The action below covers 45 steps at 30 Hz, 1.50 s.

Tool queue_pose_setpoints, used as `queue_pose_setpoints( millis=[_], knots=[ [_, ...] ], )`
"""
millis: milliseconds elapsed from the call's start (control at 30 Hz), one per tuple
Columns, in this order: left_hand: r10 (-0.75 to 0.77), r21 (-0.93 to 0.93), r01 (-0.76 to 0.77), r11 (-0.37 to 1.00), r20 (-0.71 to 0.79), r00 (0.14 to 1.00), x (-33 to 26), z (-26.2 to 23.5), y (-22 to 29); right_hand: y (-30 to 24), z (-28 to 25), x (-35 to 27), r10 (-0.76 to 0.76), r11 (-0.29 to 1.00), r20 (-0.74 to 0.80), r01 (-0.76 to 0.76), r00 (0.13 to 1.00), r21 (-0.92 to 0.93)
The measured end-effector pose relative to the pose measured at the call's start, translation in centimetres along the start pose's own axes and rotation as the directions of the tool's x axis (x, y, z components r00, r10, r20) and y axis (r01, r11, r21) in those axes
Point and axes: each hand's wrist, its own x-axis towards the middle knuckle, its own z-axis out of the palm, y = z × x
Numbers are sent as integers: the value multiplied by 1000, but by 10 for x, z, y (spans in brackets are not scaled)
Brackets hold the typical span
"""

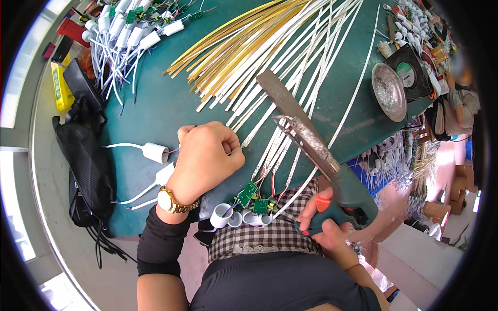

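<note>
My left hand (210,158), with a gold watch on its wrist, is closed just above the green tabletop. A thin reddish wire runs from a white plastic lamp cap (155,152) toward it; whatever its fingers pinch is hidden. My right hand (327,220) grips a dark green soldering gun (358,199) with an orange trigger, its long metal barrel slanting up and left over the strips. Between the hands, at the table's near edge, lie small green circuit boards (247,194) with wires and several white caps (221,215). Another white cap (165,174) sits beside my left wrist.
Long white and yellow strips (249,52) fan across the table (150,93). Wired white caps (124,33) are heaped at the far left. A black bag (85,160) and phone (83,83) lie along the left edge. At right stands a metal dish (389,93).
</note>
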Motion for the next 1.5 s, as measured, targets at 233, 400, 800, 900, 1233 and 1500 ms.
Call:
queue_pose_setpoints(
  millis=[233,400,800,900,1233,1500],
  knots=[
    [21,4,-21,1000,-10,1000,0,-1,0,-1,1,3,-143,972,-178,172,974,162],
    [34,23,-33,999,-22,999,0,1,1,-6,0,-3,-162,956,-224,209,961,207],
    [-22,15,21,1000,56,998,-6,-4,6,-10,5,-55,-209,947,-279,266,937,181],
    [119,189,-116,975,-9,993,-12,-3,6,-13,4,-70,-264,953,-233,290,936,82],
    [205,28,-204,978,-33,978,-25,6,25,-16,3,-83,-291,955,-206,298,934,4],
    [216,-38,-216,976,21,976,-21,3,17,-21,-4,-71,-249,968,-150,243,957,-59]
  ],
)
